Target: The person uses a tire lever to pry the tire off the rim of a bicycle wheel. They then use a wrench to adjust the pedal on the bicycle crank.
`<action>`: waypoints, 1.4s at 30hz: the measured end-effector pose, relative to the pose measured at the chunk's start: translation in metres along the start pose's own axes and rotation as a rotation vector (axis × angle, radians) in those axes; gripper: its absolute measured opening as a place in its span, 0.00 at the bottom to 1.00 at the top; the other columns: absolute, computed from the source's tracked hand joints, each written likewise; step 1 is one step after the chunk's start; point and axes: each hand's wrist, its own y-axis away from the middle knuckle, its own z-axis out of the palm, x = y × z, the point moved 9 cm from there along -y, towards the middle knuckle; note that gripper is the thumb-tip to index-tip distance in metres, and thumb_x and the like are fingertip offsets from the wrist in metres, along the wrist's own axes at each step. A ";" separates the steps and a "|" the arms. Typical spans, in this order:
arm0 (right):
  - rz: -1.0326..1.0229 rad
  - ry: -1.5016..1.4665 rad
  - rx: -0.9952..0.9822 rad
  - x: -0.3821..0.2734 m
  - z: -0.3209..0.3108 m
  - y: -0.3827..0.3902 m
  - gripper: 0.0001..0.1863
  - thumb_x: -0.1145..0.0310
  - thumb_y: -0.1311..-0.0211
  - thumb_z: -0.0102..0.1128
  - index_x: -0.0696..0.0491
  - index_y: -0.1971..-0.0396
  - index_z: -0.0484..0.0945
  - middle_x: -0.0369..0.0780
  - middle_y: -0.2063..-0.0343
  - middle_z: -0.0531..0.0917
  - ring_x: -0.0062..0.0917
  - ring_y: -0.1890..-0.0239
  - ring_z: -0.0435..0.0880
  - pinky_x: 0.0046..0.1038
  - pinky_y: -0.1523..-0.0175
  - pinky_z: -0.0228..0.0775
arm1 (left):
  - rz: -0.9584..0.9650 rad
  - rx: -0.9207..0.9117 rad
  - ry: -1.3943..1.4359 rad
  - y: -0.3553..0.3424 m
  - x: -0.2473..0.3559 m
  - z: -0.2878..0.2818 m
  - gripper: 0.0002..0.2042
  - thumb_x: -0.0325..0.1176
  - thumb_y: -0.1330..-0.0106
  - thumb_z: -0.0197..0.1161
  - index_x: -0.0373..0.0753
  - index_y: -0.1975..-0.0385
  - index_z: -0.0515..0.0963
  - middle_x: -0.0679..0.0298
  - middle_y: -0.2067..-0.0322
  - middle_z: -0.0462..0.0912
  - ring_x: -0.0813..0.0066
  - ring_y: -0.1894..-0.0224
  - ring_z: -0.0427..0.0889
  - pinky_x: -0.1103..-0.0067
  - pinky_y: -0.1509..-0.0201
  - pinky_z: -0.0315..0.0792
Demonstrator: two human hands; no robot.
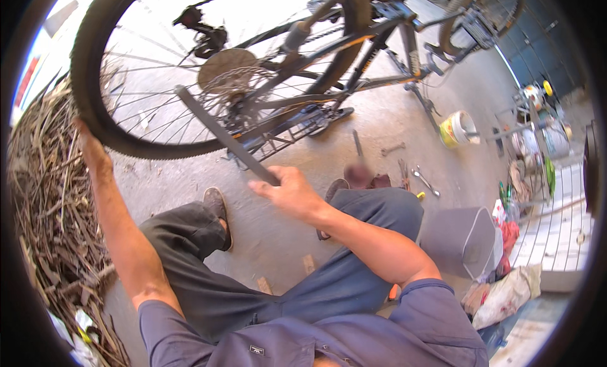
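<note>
A bicycle (373, 35) stretches across the upper part of the head view, its large spoked wheel (81, 69) nearest me on the left. My left hand (93, 153) rests against the outer edge of that wheel's tyre, its fingers stretched along the tread and partly hard to make out. In my right hand (289, 193) is one end of a long, flat grey bar (218, 133); whether it is a file or a plain strip I cannot tell. The bar slants up and left across the lower wheel, its far end in front of the spokes. A round toothed sprocket or disc (226, 73) shows at the hub.
Dry sticks (47, 196) are heaped at the left. Wrenches (425, 180) and other tools lie on the floor beyond my right knee. A yellow-white bucket (458, 128), a grey bin (458, 240) and a cluttered rack (537, 123) stand on the right. My feet flank the floor in front.
</note>
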 end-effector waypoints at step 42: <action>-0.770 -0.382 0.073 -0.273 -0.038 0.073 0.16 0.54 0.32 0.53 0.52 0.67 0.74 0.31 0.84 0.68 0.13 0.87 0.59 0.16 0.85 0.46 | 0.209 -0.022 -0.171 0.018 0.044 0.016 0.33 0.59 0.30 0.44 0.30 0.46 0.72 0.54 0.50 0.77 0.67 0.48 0.73 0.77 0.41 0.62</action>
